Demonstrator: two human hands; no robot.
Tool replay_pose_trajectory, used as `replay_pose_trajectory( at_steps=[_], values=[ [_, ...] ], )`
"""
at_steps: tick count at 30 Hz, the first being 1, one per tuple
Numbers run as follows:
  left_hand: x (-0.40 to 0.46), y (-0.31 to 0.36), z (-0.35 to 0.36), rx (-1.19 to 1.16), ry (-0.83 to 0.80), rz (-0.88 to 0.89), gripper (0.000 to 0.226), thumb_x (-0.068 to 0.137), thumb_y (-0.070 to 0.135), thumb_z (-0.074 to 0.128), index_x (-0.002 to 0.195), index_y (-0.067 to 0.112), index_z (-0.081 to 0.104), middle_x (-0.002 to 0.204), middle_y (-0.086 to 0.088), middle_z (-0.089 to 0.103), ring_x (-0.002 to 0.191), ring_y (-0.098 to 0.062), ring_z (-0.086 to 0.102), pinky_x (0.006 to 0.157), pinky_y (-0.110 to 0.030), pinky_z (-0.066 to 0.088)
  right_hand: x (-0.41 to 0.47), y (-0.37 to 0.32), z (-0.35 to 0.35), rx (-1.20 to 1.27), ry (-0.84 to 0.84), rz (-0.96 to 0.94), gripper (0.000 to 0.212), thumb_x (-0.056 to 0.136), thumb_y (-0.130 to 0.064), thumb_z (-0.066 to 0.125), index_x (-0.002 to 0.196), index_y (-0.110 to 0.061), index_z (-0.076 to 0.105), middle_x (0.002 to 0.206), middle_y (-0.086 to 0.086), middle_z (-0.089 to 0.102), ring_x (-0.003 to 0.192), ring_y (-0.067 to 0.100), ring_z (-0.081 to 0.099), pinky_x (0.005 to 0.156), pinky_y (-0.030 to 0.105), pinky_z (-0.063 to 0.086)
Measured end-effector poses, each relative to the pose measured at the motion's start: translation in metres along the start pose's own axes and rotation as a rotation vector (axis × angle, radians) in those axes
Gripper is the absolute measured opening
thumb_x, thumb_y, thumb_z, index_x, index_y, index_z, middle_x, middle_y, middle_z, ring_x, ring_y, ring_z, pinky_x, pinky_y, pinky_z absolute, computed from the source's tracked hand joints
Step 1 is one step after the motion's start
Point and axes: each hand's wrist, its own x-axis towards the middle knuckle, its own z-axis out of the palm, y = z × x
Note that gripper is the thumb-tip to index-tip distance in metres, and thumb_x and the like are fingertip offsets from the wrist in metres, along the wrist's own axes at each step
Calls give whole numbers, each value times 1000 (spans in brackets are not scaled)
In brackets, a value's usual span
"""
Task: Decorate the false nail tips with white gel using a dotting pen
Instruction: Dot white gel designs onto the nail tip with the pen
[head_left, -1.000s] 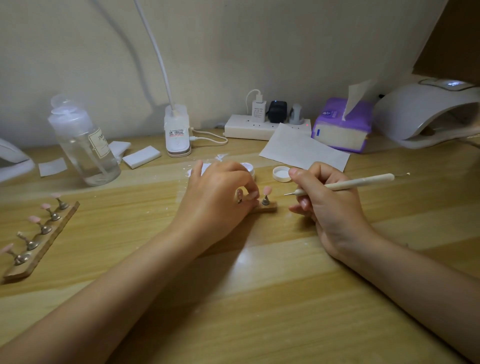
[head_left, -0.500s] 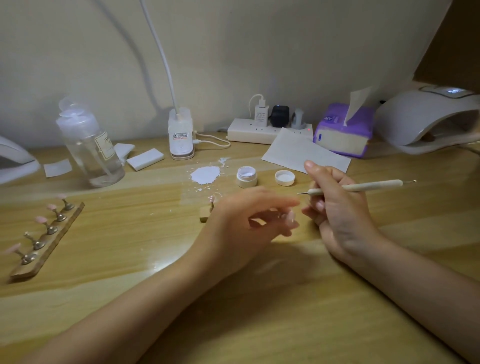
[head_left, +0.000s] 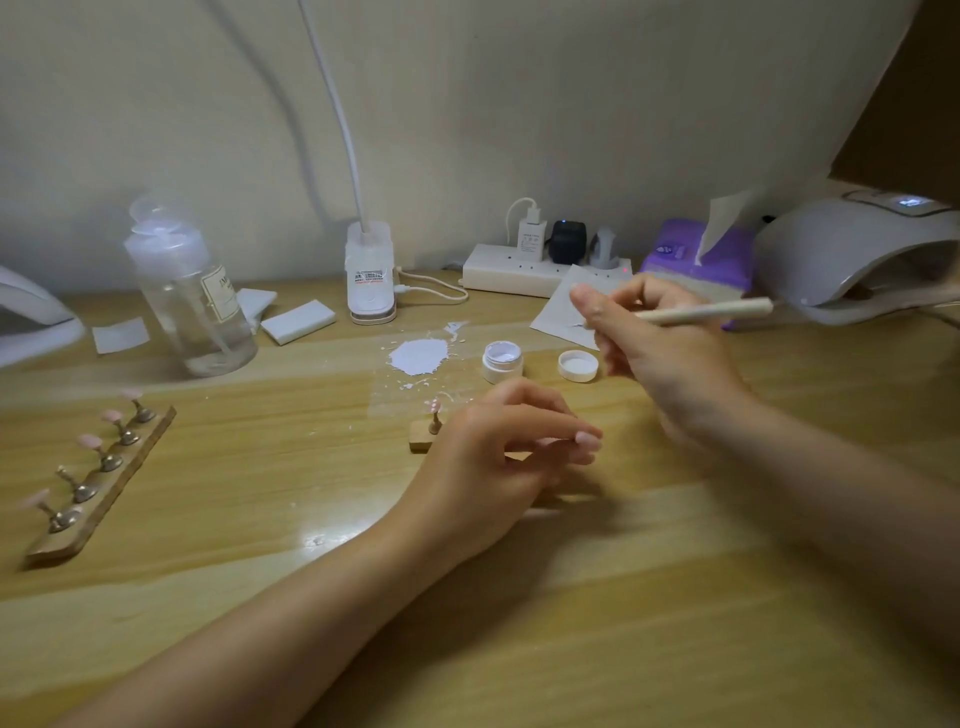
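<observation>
My left hand (head_left: 493, 457) rests on the wooden table, thumb and forefinger pinched on what looks like a pale pink false nail tip (head_left: 588, 441). Behind it a small wooden stand (head_left: 421, 440) carries one pink tip (head_left: 435, 407); the rest of the stand is hidden by the hand. My right hand (head_left: 660, 358) is raised over the paper and grips the cream dotting pen (head_left: 701, 310), tip pointing left. The open white gel jar (head_left: 502, 359) and its lid (head_left: 577, 365) sit between the hands. A white gel smear (head_left: 418, 356) lies left of the jar.
A long wooden stand (head_left: 106, 486) with several pink tips lies at the left. Along the back are a clear bottle (head_left: 192, 301), white blocks (head_left: 297, 323), lamp base (head_left: 370, 280), power strip (head_left: 519, 273), paper sheet (head_left: 561, 314), purple tissue pack (head_left: 696, 254) and nail curing lamp (head_left: 857, 249).
My left hand came away from the small stand, toward me and to the right, with the pinched tip. My right hand lifted the pen up and back, over the paper.
</observation>
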Motion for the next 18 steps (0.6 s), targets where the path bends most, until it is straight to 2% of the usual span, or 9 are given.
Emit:
replay_pose_trajectory(
  at_steps=[3,5,7,9,10,12,14,16,18],
  values=[
    [2,0,0,-30,35,-7,9,76,12,69,83,12,74,87,-2,66,70,-19,67,61,-13,49,22,-5,10,-164,-19,-88,31,80,-31,70,65,-12,50,41,-8,54,38,-2,47,42,10,37],
    [1,-1,0,-30,11,14,4,78,5,69,78,7,73,78,-9,70,65,-27,66,75,-12,49,34,-2,19,-256,-51,-107,34,78,-31,72,64,-8,50,43,-8,53,38,-3,47,42,8,36],
    [1,-3,-1,-27,-21,-19,9,80,4,68,72,9,70,73,-6,71,63,-33,66,84,-18,49,42,5,27,-351,-78,-83,39,74,-30,75,57,-12,46,50,-5,53,45,-1,48,44,7,35],
    [1,-4,-2,-24,-48,-56,12,80,5,68,71,13,68,71,1,70,65,-36,66,81,-19,45,47,14,33,-439,-106,-37,40,73,-27,76,53,-16,44,56,-3,52,57,8,52,53,14,39],
    [1,-4,-2,-25,-55,-63,13,80,5,68,71,15,68,70,2,69,65,-37,65,80,-18,44,49,18,35,-473,-125,-17,38,73,-24,75,54,-16,44,59,-2,53,63,14,55,60,22,43],
    [1,-4,-1,-32,-60,-69,13,79,4,69,72,15,68,69,-1,67,64,-38,64,79,-18,44,50,24,37,-520,-140,3,35,73,-18,73,53,-17,44,59,-1,53,66,19,56,63,32,45],
    [2,-3,0,-35,-64,-68,11,78,2,69,73,12,68,71,-12,66,61,-39,62,82,-35,48,52,27,38,-550,-126,-2,34,70,-14,70,50,-18,43,54,-4,50,57,13,48,59,30,40],
    [2,0,-1,-28,-64,-73,9,78,3,69,73,11,68,73,-18,65,61,-39,62,89,-50,44,53,28,39,-558,-117,-6,33,69,-12,69,49,-18,43,52,-6,48,54,10,44,55,26,36],
    [2,0,-1,-16,-63,-71,5,78,5,70,73,7,68,72,-20,65,58,-37,62,94,-50,42,54,28,40,-562,-120,-4,32,69,-12,69,49,-19,43,51,-6,48,53,9,44,54,26,36]
  ],
)
